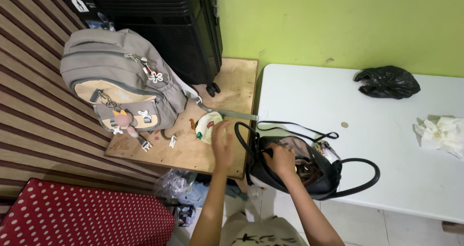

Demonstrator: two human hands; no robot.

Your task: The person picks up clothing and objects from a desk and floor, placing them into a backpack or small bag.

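The black handbag [309,176] sits at the near edge of the white table [386,144], hanging slightly past the corner beside the wooden board [232,111]. Its long axis runs from upper left to lower right, mouth open upward, with 2 loop handles, 1 curving off each end, and a thin strap [295,127] lying on the table behind it. Inside show a brownish lining and some small items too jumbled to name. The right hand [280,160] reaches into the left end of the opening, fingers curled on the rim or something within; which of the 2 cannot be told. The left hand [222,142] hovers flat and empty, fingers loose, over the board's near right part, just beside a small cream pouch [209,125]. A grey backpack [121,79] with charms lies further left. On the table are a black plastic bag [386,82] and crumpled white tissue [442,134].
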